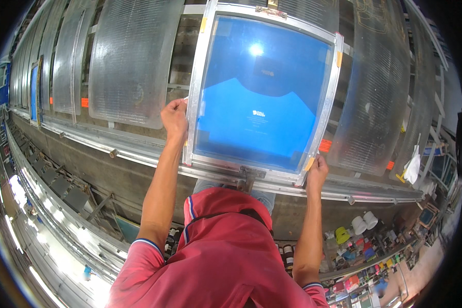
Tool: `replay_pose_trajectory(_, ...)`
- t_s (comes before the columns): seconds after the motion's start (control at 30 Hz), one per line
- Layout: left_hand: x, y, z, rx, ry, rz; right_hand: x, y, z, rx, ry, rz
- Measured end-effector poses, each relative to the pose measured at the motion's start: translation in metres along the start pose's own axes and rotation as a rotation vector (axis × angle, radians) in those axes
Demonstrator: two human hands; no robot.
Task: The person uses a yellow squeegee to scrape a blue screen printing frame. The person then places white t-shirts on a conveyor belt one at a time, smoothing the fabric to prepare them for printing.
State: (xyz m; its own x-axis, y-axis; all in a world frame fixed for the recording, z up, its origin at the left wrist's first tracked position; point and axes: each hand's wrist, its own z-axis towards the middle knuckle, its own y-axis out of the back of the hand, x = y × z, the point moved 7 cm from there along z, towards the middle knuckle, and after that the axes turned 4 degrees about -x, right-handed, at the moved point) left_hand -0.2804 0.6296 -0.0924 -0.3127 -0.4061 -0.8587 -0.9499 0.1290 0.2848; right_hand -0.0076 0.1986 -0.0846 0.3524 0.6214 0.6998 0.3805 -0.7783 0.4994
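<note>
While the frame overlies the cloth, left hand and right hand pinch opposite sides, presumably to steady it squarely

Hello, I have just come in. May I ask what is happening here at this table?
A person has both bare hands at a metal frame around a blue panel. The left hand is at its left edge, the right hand near its lower right corner. Whether they grip it is unclear. Grey boards lie on both sides.
</note>
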Motion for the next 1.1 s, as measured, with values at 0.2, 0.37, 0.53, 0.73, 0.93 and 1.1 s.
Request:
replay_pose_trajectory(0.2,0.000,-0.001,-0.001,-0.010,0.032,-0.006,-0.011,0.001,0.003,0.000,-0.007,0.029)
replay_pose_trajectory(0.37,0.002,0.000,0.000,-0.007,0.061,-0.050,0.004,0.000,-0.002,0.006,-0.015,0.018)
replay_pose_trajectory(0.53,0.002,-0.003,-0.001,0.018,0.094,-0.121,-0.011,0.000,0.004,-0.012,-0.004,0.037)
replay_pose_trajectory(0.73,0.003,-0.003,0.000,0.032,0.107,-0.112,-0.002,0.000,0.001,-0.034,0.039,0.006)
replay_pose_trajectory(0.93,0.002,-0.003,0.001,0.028,0.087,-0.106,-0.005,0.000,0.000,-0.083,0.039,0.010)
replay_pose_trajectory(1.1,0.002,-0.004,0.000,0.025,0.090,-0.126,-0.009,0.001,0.000,-0.089,0.036,-0.023)
